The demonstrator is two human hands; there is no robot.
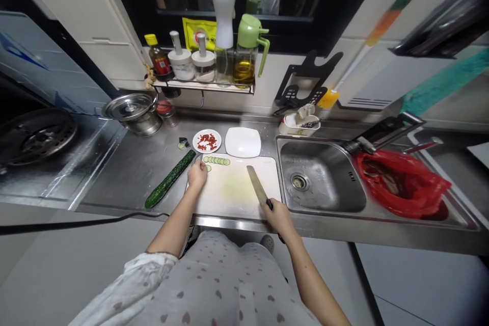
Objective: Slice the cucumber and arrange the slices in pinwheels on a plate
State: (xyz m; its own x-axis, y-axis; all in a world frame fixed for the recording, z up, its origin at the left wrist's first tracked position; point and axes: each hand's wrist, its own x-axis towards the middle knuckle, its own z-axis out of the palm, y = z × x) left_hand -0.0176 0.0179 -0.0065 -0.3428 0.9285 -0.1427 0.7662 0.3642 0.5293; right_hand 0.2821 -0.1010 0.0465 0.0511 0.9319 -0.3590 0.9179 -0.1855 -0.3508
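My right hand [279, 218] is wrapped round the black handle of a kitchen knife [256, 184]. Its blade lies over the right part of the white cutting board [217, 206], pointing away from me. At the board's far left corner, my left hand [197, 175] is closed, with a thin cucumber slice [208, 168] at its fingertips. Just beyond, a row of overlapping cucumber slices [217, 161] runs along the board's far edge. A long uncut piece of cucumber [170, 181] rests on the counter left of the board. Pale green wetness marks the board's middle.
Behind the board stand a plate of chopped red pieces [207, 141] and a white square plate [243, 142]. Cucumber ends [183, 143] lie farther left, near a lidded steel pot [133, 114]. The sink [321, 175] and a red plastic bag [405, 188] are right. A seasoning rack [206, 85] hangs above.
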